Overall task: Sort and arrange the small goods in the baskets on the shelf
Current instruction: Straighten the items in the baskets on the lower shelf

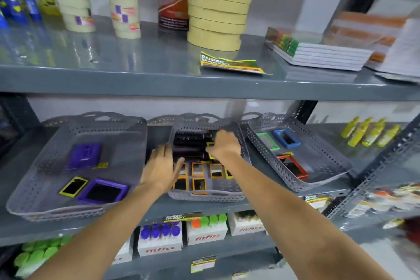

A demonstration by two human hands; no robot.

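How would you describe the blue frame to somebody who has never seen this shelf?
On the middle shelf stand three grey baskets; look in the right basket. Three small frames lie there, and the blue frame is at the back, right of the green one. It is the only blue one.

Glossy grey metal shelf point(136, 79) carries perforated matt grey plastic baskets point(75, 209) and paper-bound notebooks point(322, 57).

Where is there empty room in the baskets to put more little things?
Left basket: bare floor behind the purple case. Right basket: bare strip right of the blue frame and red frame. Middle basket is crowded with orange frames, dark rollers and both hands.
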